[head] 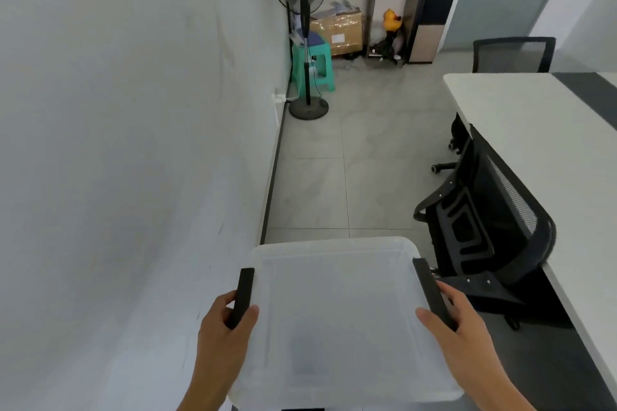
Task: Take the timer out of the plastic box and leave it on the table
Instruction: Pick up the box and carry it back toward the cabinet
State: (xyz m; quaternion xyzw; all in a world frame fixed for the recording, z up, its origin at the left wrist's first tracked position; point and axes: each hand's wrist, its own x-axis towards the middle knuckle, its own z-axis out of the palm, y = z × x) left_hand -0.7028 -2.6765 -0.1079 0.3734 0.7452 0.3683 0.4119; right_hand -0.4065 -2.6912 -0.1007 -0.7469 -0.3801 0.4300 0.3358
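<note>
The plastic box (337, 320) is nearest, low in the view, with its translucent lid (334, 277) on. The left hand (223, 327) holds the black latch (243, 294) on the left side: the thumb lies on top of the lid edge and the fingers curl around the latch from outside. The right hand (457, 320) does the same on the right latch (432, 290), thumb pointing inward on the lid, fingers wrapped at the side. Both hands are half closed on these latches, not spread.

The timer is not clearly visible; a dim darker patch shows through the lid near the lower middle, and it may be the timer, but I cannot tell. The box looks light and a little flexible, with smooth walls that could slip, so the latches and the rim are the good places to hold. The timer, I judge, is small, hard and light, easy to pinch by its sides once the lid is off. The white surface (521, 130) stands to the right, apart from the box, with a black chair (484, 227) between.
</note>
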